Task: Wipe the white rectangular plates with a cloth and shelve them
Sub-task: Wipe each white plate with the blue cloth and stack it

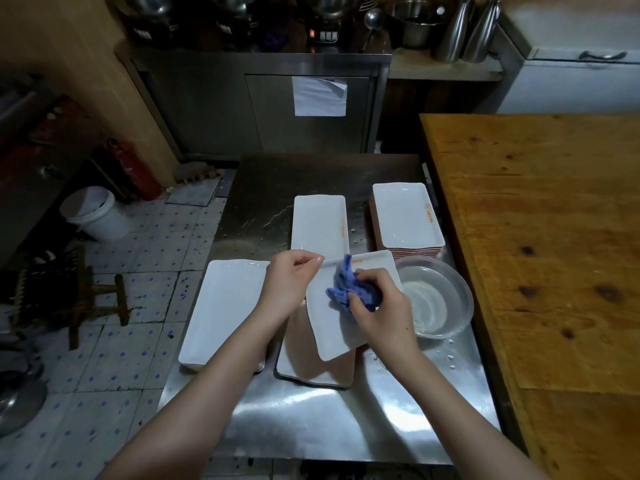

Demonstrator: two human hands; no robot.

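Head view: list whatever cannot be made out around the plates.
- Lower plate: mostly covered by the held plate.
- Orange print on the far-right stack: too small to read.
- Surface of the held plate under the cloth and right hand: hidden.
- Shelf for the plates: none visible in this view.

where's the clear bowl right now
Head view: the clear bowl sits on the right side of the steel table, beside the wooden counter, just right of the plate being wiped and nearer than the plate stack.
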